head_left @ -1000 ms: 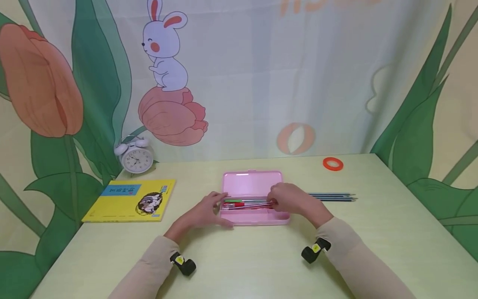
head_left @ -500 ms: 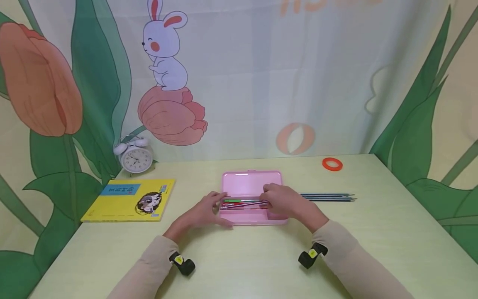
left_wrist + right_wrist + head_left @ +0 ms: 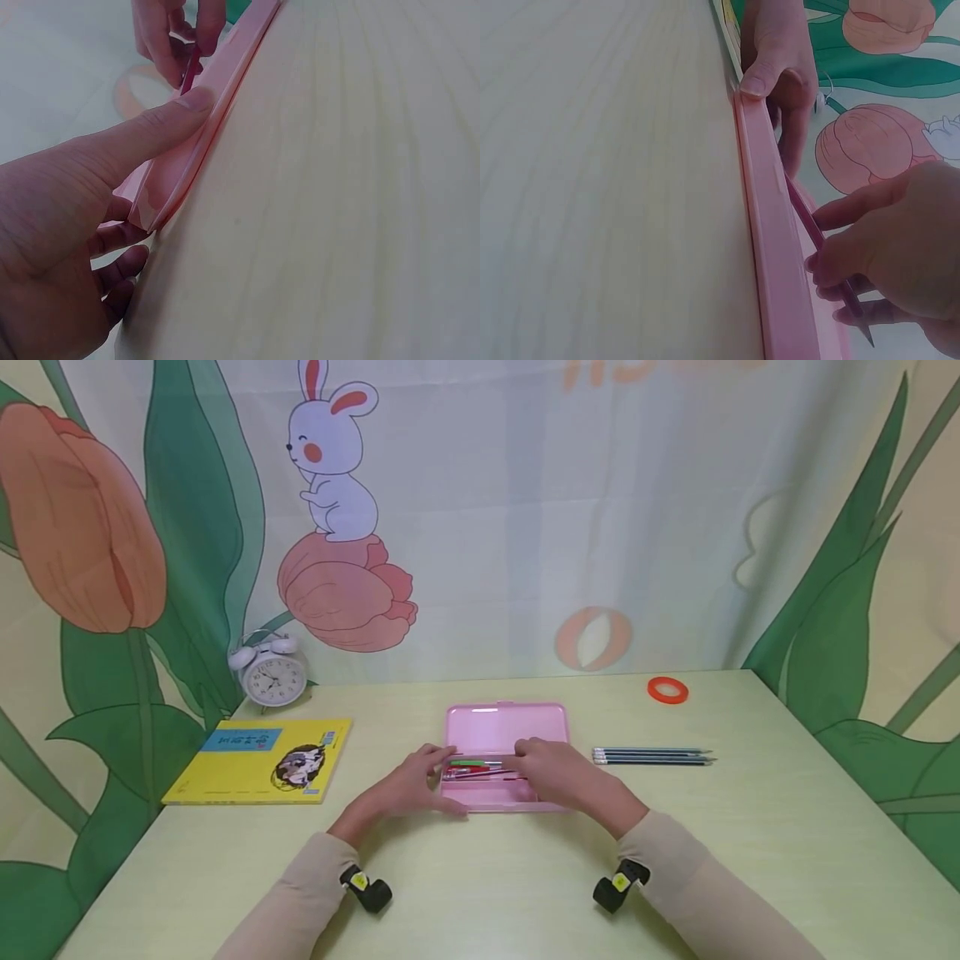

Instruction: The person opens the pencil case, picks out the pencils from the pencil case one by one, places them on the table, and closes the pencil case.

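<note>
A pink pencil case point(image 3: 487, 796) lies open on the table, its lid folded back. My left hand point(image 3: 408, 785) grips the case's left end, thumb on the front edge and fingers behind, as the left wrist view shows. Over the right part of the case is my right hand point(image 3: 566, 774), pinching a dark red pencil point(image 3: 810, 220). The pencil's sharpened tip sticks out below the fingers in the right wrist view. Inside the case lie a green pen point(image 3: 467, 763) and several red writing tools. The right hand hides the case's right end.
Several dark pencils point(image 3: 652, 757) lie side by side right of the case. An orange-red tape ring point(image 3: 667, 690) is at the back right. On the left are a yellow book point(image 3: 255, 768) and a white alarm clock point(image 3: 274, 680). A printed curtain point(image 3: 480, 527) hangs behind the table.
My right hand has moved left and slightly down over the case with the pencil, uncovering the left ends of the dark pencils. The left hand has stayed at the case's left end.
</note>
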Available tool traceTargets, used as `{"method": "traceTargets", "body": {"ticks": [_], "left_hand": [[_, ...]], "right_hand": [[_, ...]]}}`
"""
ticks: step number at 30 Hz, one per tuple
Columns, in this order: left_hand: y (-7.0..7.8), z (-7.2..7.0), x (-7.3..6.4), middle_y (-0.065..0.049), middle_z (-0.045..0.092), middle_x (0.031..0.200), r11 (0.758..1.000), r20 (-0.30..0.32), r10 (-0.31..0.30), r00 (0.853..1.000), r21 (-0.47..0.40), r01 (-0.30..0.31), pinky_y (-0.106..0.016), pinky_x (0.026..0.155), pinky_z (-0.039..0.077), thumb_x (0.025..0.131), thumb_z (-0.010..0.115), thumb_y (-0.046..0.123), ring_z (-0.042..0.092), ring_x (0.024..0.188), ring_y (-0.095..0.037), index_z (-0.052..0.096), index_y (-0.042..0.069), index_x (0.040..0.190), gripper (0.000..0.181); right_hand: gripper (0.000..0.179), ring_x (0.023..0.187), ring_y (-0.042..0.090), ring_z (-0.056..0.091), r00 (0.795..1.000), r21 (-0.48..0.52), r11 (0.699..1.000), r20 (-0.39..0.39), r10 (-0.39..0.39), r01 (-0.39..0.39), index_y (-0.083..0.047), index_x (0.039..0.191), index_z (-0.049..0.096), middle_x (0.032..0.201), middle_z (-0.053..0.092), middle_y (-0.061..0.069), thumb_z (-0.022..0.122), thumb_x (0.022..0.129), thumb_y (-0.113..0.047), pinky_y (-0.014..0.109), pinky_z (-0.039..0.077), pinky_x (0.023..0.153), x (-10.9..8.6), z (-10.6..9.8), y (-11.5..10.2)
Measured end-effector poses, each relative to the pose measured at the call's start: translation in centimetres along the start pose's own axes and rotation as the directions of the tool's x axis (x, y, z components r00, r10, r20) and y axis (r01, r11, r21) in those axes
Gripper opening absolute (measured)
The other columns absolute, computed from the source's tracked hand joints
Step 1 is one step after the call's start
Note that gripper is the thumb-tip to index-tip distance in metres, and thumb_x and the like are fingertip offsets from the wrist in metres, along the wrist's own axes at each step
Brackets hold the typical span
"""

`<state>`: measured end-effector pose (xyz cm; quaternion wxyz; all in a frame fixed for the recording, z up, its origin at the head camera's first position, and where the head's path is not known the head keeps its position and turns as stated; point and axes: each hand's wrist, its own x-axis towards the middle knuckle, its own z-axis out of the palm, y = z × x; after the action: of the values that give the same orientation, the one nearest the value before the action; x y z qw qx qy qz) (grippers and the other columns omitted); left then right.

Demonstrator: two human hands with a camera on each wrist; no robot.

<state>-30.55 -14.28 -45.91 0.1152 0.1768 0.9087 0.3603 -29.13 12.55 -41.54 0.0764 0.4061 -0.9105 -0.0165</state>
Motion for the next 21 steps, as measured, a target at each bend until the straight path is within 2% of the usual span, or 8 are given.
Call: {"method": "traceTargets", "body": {"ticks": [5,13,21], "left_hand": [[0.2,0.0,-0.1,-0.010,0.037,0.152,1.000,0.001,0.004,1.000,0.004,-0.004,-0.058,0.111,0.035,0.067,0.091,0.050,0.037,0.138,-0.032,0.037,0.021,0.156,0.108],[0.2,0.0,-0.1,-0.010,0.037,0.152,1.000,0.002,0.015,1.000,0.006,-0.015,-0.057,0.111,0.035,0.068,0.091,0.049,0.037,0.138,-0.032,0.037,0.020,0.156,0.107],[0.1,0.0,-0.1,-0.010,0.039,0.150,1.000,-0.002,0.014,1.000,0.000,-0.014,-0.057,0.111,0.035,0.068,0.091,0.049,0.036,0.138,-0.032,0.037,0.020,0.156,0.108]], "right_hand": [[0.029,0.089,0.020,0.061,1.000,-0.043,0.999,-0.007,-0.003,0.003,-0.014,0.120,0.072,0.103,0.066,0.008,0.076,0.091,-0.017,0.031,0.056,0.079,0.1,0.0,-0.2],[0.016,0.085,0.019,0.059,1.000,-0.140,0.990,-0.022,-0.014,0.011,-0.013,0.104,0.078,0.100,0.066,0.006,0.078,0.088,-0.013,0.027,0.054,0.072,0.2,0.4,0.0],[0.021,0.081,0.018,0.059,0.998,-0.153,0.987,0.034,0.053,-0.047,-0.016,0.110,0.078,0.095,0.067,0.007,0.078,0.089,-0.016,0.030,0.056,0.070,-0.1,-0.6,0.4]]}}
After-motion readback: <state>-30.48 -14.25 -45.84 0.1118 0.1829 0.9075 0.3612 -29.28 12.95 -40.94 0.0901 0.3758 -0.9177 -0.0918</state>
